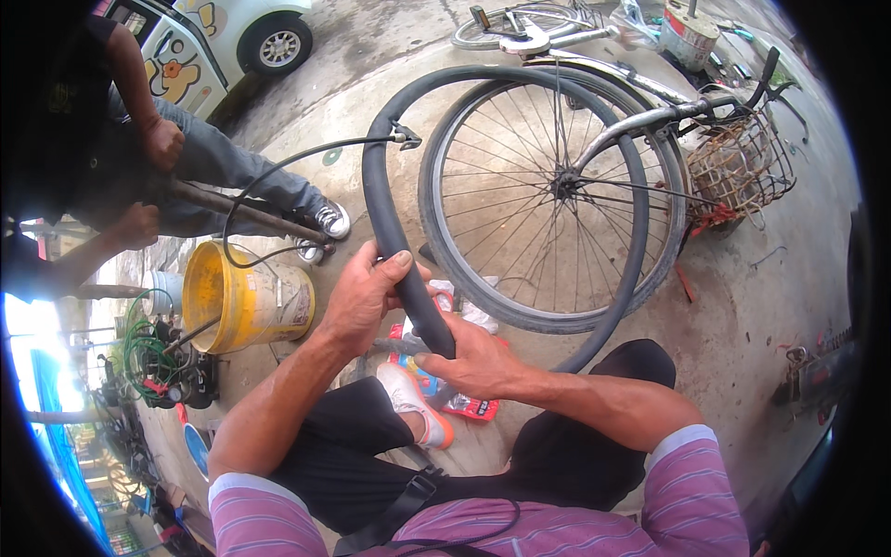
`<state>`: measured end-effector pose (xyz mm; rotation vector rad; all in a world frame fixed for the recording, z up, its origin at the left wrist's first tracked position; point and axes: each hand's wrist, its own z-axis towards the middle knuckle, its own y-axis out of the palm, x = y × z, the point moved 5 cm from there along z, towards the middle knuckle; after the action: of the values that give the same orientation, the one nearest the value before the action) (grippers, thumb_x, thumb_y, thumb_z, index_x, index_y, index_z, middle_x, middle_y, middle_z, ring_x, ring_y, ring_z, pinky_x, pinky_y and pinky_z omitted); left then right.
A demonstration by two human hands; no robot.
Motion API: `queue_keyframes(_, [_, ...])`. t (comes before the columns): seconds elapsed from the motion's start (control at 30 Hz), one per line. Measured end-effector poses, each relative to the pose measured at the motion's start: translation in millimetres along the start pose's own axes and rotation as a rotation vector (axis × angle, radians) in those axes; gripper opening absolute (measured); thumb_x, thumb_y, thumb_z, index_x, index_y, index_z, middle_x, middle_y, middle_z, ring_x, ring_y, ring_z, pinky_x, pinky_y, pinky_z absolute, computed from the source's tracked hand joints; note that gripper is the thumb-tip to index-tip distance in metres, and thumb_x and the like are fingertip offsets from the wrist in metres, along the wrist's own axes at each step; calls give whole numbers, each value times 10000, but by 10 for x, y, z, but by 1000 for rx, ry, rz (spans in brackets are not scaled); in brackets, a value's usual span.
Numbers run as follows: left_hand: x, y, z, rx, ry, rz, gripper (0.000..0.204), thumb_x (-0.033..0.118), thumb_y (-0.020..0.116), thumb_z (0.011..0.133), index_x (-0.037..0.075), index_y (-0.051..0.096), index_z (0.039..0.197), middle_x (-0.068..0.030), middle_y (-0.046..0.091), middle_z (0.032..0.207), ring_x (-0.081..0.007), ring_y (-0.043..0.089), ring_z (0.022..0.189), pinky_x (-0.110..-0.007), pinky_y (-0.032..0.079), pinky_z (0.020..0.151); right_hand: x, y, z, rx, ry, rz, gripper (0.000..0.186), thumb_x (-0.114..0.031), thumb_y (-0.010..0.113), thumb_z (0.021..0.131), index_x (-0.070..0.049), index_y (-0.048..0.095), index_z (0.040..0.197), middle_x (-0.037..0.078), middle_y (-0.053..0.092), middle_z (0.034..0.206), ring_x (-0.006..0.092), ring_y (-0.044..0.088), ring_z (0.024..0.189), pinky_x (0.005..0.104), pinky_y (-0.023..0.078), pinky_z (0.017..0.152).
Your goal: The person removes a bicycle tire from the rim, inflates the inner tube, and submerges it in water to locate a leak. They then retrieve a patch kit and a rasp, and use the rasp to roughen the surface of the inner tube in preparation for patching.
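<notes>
A black, inflated bicycle inner tube (pixel 375 186) hangs in a large loop in front of me. My left hand (pixel 367 292) is closed round it, thumb on top. Just below, my right hand (pixel 473 357) grips the same tube. An air hose (pixel 278 167) ends in a chuck (pixel 405 137) at the tube's upper left. Behind the loop lies a bicycle wheel (pixel 562 186) with its tire, still joined to the fork of a bicycle (pixel 640 121) lying on its side. Red and white packaging (pixel 471 407) rests on the ground under my hands.
A yellow bucket (pixel 251 302) stands at left beside an air compressor (pixel 172 371) with green hose. Another person's hands (pixel 162 144) hold a long rod (pixel 251 213) there. A rusty wire basket (pixel 738 167) is at right. A parked vehicle (pixel 213 46) is at far left.
</notes>
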<state>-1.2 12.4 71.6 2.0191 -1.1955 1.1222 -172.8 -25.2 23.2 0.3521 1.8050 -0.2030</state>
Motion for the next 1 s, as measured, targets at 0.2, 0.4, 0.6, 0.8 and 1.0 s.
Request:
queue_keyframes(0.2, [78, 30, 22, -20, -2, -190, 434, 328, 547, 1153, -14, 482, 1413, -176, 724, 1093, -311, 759, 976, -463, 619, 924, -48, 4, -36, -38, -41, 117, 409, -324, 749, 954, 12, 636, 1159, 152, 677, 972, 284, 693, 918, 452, 539, 848])
queue_keyframes(0.4, [103, 20, 0, -17, 6, -239, 470, 356, 550, 1151, -12, 475, 1434, -188, 735, 1087, -293, 759, 952, -449, 625, 871, -49, 25, -58, -159, -20, 85, 473, -341, 754, 1018, 4, 643, 1322, 107, 698, 1127, 189, 677, 1039, 375, 541, 933])
queue_keyframes(0.6, [145, 17, -32, 32, 22, -217, 483, 391, 506, 1163, 2, 489, 1448, -179, 738, 1087, -285, 754, 940, -437, 609, 851, 25, 76, -61, -200, 14, 51, 494, -317, 774, 1004, 3, 629, 1351, 76, 682, 1082, 166, 652, 1005, 355, 537, 906])
queue_keyframes(0.8, [146, -48, 1, 44, 40, -247, 451, 377, 531, 1157, 17, 499, 1425, -173, 746, 1065, -278, 759, 923, -447, 610, 823, -12, 107, -103, -107, -72, 91, 366, -274, 738, 966, 35, 626, 1128, 155, 644, 923, 264, 638, 870, 431, 514, 827])
queue_keyframes(1.0, [113, -40, 41, 28, 29, -300, 438, 377, 508, 1168, 19, 507, 1421, -164, 751, 1039, -282, 765, 883, -457, 610, 825, -4, 82, -108, -107, -69, 83, 387, -272, 731, 963, 49, 618, 1148, 207, 669, 964, 320, 674, 900, 447, 522, 844])
